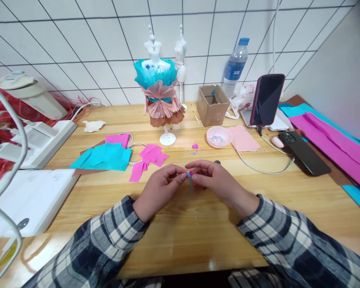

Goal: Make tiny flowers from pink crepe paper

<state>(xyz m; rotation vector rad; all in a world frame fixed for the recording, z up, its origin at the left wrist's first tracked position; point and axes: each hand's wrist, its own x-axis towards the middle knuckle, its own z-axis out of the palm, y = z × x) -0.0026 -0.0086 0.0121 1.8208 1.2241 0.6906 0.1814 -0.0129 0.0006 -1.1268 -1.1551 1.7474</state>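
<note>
Between my two hands is a small paper bow (190,176), pink with a thin blue strip hanging down from it. My left hand (162,186) pinches its left side between thumb and forefinger. My right hand (217,180) has its thumb and fingertips closed at the bow's right side. Just beyond my hands lies a little pink paper piece (195,147) with blue scraps. Pink paper cuttings (150,155) and a folded blue crepe sheet (103,156) are to the left. Farther back stands a mini dress form (160,92) wearing a blue, dusty pink and brown pleated paper dress.
A pink bowl (219,137) holds silvery beads beside a cardboard box (213,105). A phone (267,100) stands upright; another dark phone (304,152) lies at right near pink crepe paper (333,146). A bottle (236,66) leans on the tiled wall. White power strip (48,144) and cables are left.
</note>
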